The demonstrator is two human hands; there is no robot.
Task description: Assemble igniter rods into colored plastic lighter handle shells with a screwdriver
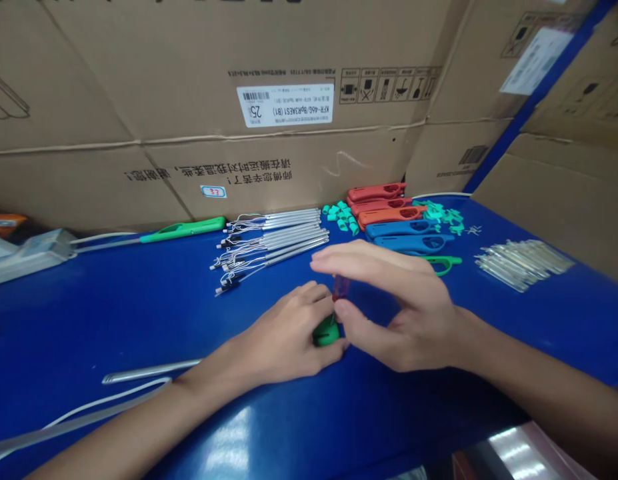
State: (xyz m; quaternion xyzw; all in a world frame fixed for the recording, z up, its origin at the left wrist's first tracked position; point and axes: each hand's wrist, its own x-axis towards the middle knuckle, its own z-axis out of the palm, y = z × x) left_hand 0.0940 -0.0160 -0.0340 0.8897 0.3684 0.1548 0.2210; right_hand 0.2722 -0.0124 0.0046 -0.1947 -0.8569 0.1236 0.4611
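My left hand [293, 327] is closed around a green plastic lighter casing [327, 331] just above the blue table, and the fingers cover most of it. Over it is my right hand [393, 300], thumb and fingers around a small screwdriver [341, 288] with a translucent purple-red handle. Its thin shaft points down at the green casing; the tip is hidden. Behind the hands lie several silver tubes [293, 233] with thin white wires. Beside them are red casings [376, 193], an orange casing [391, 215] and blue casings [409, 243].
Small teal caps [341, 215], teal parts [443, 217], white screws [473, 231] and clear tubes [523, 263] lie at the back right. A finished-looking green lighter [189, 229] and a power strip [33, 253] are at left. Cardboard [189, 87] walls the table's back.
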